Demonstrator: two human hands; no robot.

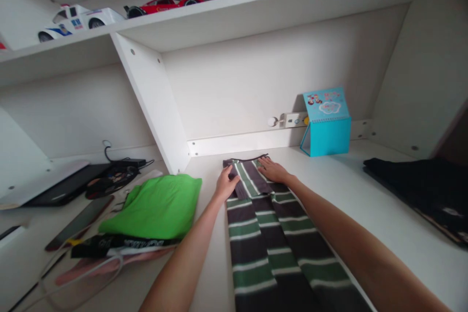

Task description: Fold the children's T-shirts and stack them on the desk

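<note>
A striped shirt (244, 231) in dark grey, green and white lies folded lengthwise on the white desk, its narrow far end towards the back panel. At that end, a folded-over flap (252, 178) rests on top. My left hand (225, 184) touches the flap's left edge, thumb apart from the fingers. On the far right corner of the cloth, my right hand (272, 169) lies flat with fingers stretched out. The near end of the shirt runs out of view at the bottom, between my forearms.
To the left, a bright green folded garment (157, 207) tops a pile beside a phone (80, 222), cables and a black laptop (68, 185). A blue desk calendar (329, 134) stands at the back right. Dark folded clothes (424, 190) lie far right. Toy cars (164, 6) sit on the shelf above.
</note>
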